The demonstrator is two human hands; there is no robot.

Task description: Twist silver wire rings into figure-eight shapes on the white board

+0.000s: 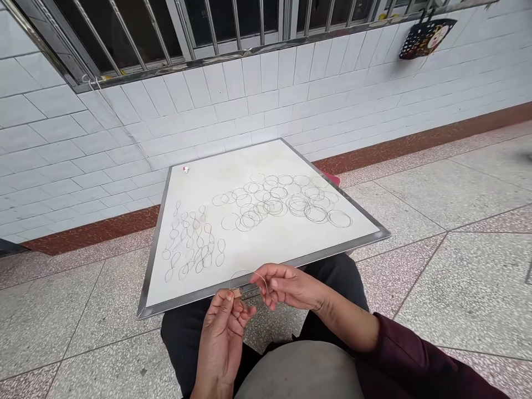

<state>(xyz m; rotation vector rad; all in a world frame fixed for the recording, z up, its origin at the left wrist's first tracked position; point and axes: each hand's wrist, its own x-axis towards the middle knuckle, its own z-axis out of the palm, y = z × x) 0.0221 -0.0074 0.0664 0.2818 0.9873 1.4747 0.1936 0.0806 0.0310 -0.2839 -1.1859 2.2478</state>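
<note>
A thin wire ring (240,271) is held over the near edge of the table. My left hand (224,327) pinches its left side between thumb and forefinger, where a small tan band or strip (236,292) shows around a finger. My right hand (293,285) is at the ring's right side, its fingers loosely curled and apart, with the wire passing across them. Whether those fingers press on the wire is hard to see. On the white table (249,158) lie many loose wire rings (316,213) at the right and wires twisted into figure eights (203,252) at the left.
The table has a grey metal rim (349,244) and reaches over my knees. A tiny white and red object (185,170) sits in its far left corner. Behind stands a white tiled wall (233,100) with a barred window. A dark basket (428,39) hangs at the upper right.
</note>
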